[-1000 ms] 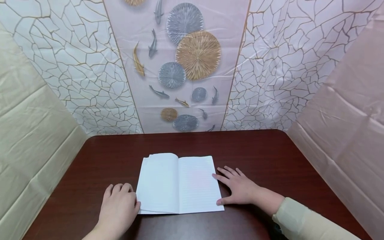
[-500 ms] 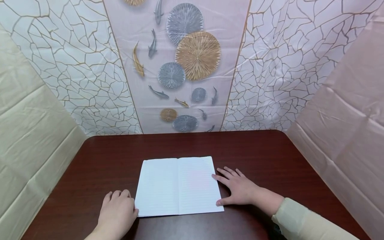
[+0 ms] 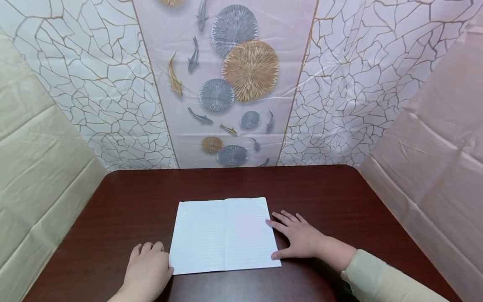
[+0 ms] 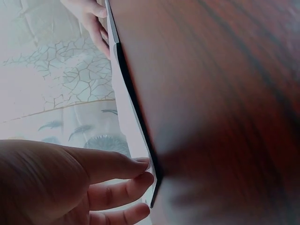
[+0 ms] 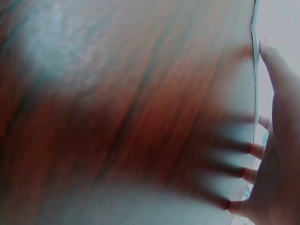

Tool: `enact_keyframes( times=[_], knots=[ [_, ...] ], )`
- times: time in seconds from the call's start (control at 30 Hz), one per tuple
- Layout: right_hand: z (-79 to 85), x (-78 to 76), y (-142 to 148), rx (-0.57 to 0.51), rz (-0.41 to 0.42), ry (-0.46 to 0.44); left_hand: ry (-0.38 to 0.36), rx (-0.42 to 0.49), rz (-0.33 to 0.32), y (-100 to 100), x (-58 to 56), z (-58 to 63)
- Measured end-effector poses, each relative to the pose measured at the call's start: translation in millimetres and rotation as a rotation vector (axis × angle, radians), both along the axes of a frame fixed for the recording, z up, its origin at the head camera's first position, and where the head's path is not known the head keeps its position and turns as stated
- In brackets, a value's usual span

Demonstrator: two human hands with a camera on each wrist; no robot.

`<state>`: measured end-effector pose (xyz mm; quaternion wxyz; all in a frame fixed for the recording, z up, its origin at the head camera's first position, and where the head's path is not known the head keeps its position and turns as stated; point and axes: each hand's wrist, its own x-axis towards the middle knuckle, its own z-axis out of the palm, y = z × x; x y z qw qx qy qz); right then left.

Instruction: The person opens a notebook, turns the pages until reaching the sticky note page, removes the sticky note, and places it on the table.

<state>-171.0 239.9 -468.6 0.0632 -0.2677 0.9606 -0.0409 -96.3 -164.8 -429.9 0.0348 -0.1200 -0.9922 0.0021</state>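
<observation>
An open notebook [image 3: 198, 237] with white ruled pages lies flat on the dark wooden table. My left hand [image 3: 146, 268] is at its lower left corner, fingers bent and thumb at the page edge. In the left wrist view, the thumb [image 4: 126, 166] and index finger pinch the edge of the notebook [image 4: 133, 126], whose dark cover shows underneath. On the other side, my right hand [image 3: 302, 237] lies with spread fingers; thumb and index fingertips rest on the right page's edge. The right wrist view shows the other fingertips [image 5: 248, 175] on the table beside it.
The reddish-brown table [image 3: 226, 180] reaches back to a patterned cloth wall [image 3: 234, 121] with fish and round leaf shapes. Plain beige cloth [image 3: 41, 167] hangs at the left, and pinkish cloth [image 3: 426, 159] at the right. A light sleeve [image 3: 381, 277] covers the right forearm.
The raised left-hand leaves have come down flat, showing a ruled left page. My left hand has moved slightly down and left with the page edge. The right hand has stayed in place.
</observation>
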Motion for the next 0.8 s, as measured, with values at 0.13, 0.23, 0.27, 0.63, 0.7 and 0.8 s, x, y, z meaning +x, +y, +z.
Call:
enact_keyframes(
  times=[0.13,0.23,0.27,0.63,0.7,0.8],
  knots=[
    [-2.3,-0.9,0.6,0.007,-0.009,-0.006,-0.016,-0.011,-0.005,-0.3,-1.3,-2.8],
    [-2.7,-1.0,0.6,0.009,-0.013,-0.011,-0.028,-0.017,-0.006,-0.6,-2.4,-4.3],
    [-2.4,-0.8,0.5,0.009,-0.013,-0.013,-0.03,-0.019,-0.006,-0.8,-2.7,-4.6],
    [1.5,1.1,-1.1,0.023,-0.014,-0.023,-0.068,-0.019,0.02,-0.3,-6.1,-2.9],
    [1.2,0.8,-1.3,0.024,-0.013,-0.023,-0.075,-0.019,0.016,1.0,-6.9,-3.0],
    [0.9,0.5,-1.2,0.025,-0.012,-0.02,-0.078,-0.008,0.013,3.0,-7.7,-4.2]
  ],
)
